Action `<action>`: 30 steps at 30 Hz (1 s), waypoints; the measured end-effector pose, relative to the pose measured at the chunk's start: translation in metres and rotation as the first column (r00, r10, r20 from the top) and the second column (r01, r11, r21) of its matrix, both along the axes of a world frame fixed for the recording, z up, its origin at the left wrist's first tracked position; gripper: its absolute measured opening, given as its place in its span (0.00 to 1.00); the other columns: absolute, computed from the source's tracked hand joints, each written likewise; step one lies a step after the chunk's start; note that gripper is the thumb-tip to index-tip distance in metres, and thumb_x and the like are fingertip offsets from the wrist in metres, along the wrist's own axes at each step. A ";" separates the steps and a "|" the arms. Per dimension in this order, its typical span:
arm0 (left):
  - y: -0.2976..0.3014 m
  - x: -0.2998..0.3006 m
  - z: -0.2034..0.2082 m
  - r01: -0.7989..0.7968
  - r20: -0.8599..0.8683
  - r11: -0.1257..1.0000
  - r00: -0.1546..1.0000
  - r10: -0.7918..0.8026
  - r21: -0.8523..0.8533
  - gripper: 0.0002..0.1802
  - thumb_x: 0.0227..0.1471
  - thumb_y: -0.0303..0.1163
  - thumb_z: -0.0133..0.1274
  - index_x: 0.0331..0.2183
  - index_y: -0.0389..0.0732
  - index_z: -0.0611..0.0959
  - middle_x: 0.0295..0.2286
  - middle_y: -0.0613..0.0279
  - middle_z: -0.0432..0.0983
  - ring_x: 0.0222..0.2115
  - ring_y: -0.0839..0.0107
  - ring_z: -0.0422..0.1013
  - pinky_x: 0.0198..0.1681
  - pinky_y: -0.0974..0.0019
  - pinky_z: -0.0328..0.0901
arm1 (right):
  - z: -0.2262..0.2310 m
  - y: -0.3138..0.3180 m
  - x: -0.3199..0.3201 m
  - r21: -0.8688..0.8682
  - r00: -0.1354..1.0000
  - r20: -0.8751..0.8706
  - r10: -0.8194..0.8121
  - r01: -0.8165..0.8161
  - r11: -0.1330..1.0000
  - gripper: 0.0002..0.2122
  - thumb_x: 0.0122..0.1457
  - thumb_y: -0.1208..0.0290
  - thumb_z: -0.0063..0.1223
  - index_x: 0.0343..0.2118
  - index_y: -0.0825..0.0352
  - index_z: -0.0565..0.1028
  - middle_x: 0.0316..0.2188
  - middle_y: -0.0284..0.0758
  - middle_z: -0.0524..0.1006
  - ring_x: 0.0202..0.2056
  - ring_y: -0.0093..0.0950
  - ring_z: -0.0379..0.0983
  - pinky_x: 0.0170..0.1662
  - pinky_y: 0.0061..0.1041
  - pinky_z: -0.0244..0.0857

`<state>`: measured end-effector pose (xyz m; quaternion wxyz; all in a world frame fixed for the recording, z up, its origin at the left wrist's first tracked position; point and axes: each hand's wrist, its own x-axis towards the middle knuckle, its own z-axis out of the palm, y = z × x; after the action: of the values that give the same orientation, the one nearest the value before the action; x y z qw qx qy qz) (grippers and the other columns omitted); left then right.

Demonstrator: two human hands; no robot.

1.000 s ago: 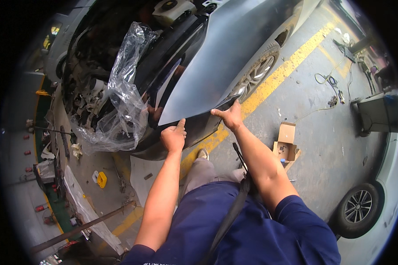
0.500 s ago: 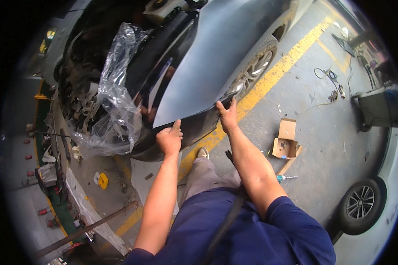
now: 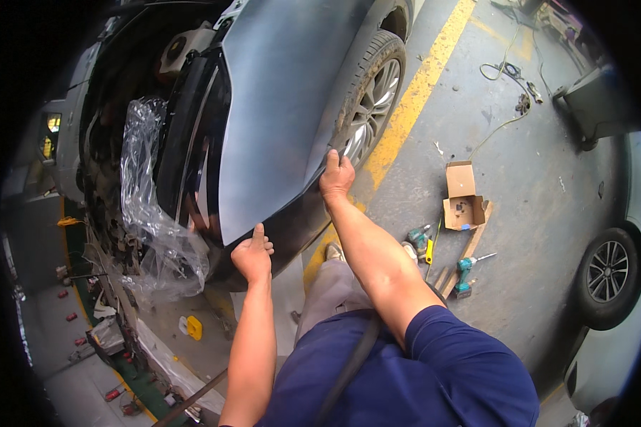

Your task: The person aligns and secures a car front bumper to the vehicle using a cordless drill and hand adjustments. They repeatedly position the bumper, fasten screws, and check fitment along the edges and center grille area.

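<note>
Grey-blue fender (image 3: 285, 85); black bumper (image 3: 299, 222); yellow stripe (image 3: 418, 92); teal drill (image 3: 465, 266).

A dark, glossy bumper (image 3: 290, 237) curves round below the front edge of a broad, smooth fender (image 3: 278, 107), dull blue-grey and gently bulged; the fender narrows to a sharp front corner, and the bumper's upper edge runs close along its rim
</note>
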<state>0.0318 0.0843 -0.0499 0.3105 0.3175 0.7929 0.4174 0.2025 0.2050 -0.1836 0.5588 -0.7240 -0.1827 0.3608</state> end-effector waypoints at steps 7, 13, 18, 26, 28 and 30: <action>-0.012 -0.008 0.001 -0.024 -0.008 1.000 1.000 0.024 -0.012 0.27 0.54 0.45 0.68 0.22 0.28 0.81 0.17 0.57 0.77 0.16 0.73 0.72 0.20 0.70 0.68 | 0.023 -0.005 -0.005 -0.160 0.994 0.057 0.097 -0.087 0.983 0.29 0.62 0.40 0.44 0.30 0.68 0.77 0.33 0.53 0.79 0.39 0.57 0.74 0.43 0.49 0.65; -0.005 0.001 0.002 -0.037 -0.017 0.999 0.999 0.037 0.017 0.26 0.53 0.43 0.69 0.22 0.27 0.81 0.18 0.58 0.76 0.16 0.73 0.71 0.19 0.71 0.68 | 0.023 0.012 -0.001 -0.254 0.988 -0.069 0.136 -0.150 0.956 0.32 0.64 0.37 0.38 0.33 0.64 0.83 0.34 0.47 0.82 0.42 0.50 0.77 0.45 0.44 0.67; -0.003 0.003 0.001 -0.024 -0.005 0.999 1.000 0.025 0.029 0.27 0.53 0.44 0.69 0.22 0.27 0.81 0.18 0.58 0.76 0.16 0.74 0.71 0.19 0.71 0.68 | 0.025 0.017 0.003 -0.344 0.986 0.021 0.165 -0.148 0.927 0.29 0.65 0.39 0.40 0.41 0.66 0.79 0.41 0.50 0.79 0.46 0.51 0.74 0.49 0.46 0.65; -0.003 -0.001 -0.001 0.002 0.108 1.000 0.994 -0.005 0.027 0.26 0.52 0.44 0.69 0.21 0.28 0.83 0.16 0.58 0.77 0.15 0.74 0.72 0.19 0.71 0.68 | 0.011 0.020 0.011 -0.300 0.981 0.099 0.170 -0.134 0.944 0.32 0.67 0.42 0.40 0.58 0.68 0.68 0.54 0.56 0.70 0.56 0.54 0.66 0.59 0.49 0.60; -0.006 -0.005 0.005 0.029 0.096 0.999 0.995 -0.027 -0.021 0.26 0.52 0.44 0.69 0.20 0.28 0.83 0.16 0.59 0.77 0.15 0.75 0.72 0.20 0.71 0.68 | 0.023 0.012 0.009 -0.313 0.991 0.042 0.124 -0.105 0.944 0.32 0.68 0.43 0.38 0.59 0.71 0.67 0.52 0.58 0.71 0.56 0.55 0.67 0.59 0.50 0.60; -0.007 -0.009 0.012 0.034 0.063 0.997 0.998 -0.029 -0.075 0.26 0.52 0.44 0.69 0.21 0.29 0.83 0.18 0.57 0.78 0.16 0.75 0.73 0.21 0.72 0.68 | 0.041 0.001 -0.005 -0.287 0.998 0.036 0.059 -0.046 0.957 0.29 0.69 0.45 0.37 0.55 0.72 0.69 0.51 0.59 0.71 0.55 0.56 0.67 0.58 0.51 0.60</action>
<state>0.0232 0.0777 -0.0379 0.3532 0.3047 0.7932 0.3916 0.1974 0.2062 -0.1422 0.4342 -0.7999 -0.1599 0.3822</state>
